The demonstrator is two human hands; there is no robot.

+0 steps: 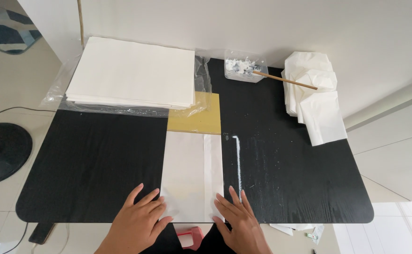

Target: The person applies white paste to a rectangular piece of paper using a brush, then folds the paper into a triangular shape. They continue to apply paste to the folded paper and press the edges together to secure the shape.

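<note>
Both hands lie flat, fingers spread and gripping nothing: the left hand (140, 218) and right hand (239, 218) pin the near corners of the folded white paper sheet (192, 176), which lies over a yellow card template (199, 115), keeping its fold aligned. The black wood-grain counter (88, 164) shows a white glue streak (237, 160); pale floor tiles surround it

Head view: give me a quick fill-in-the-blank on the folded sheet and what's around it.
1. Both hands, left hand and right hand, press flat on the folded white paper sheet, which lies on a ____ template.
2. The white paper stack rests on clear ____.
3. The wooden stick sits in a clear ____.

Missing: yellow; plastic; container
</note>
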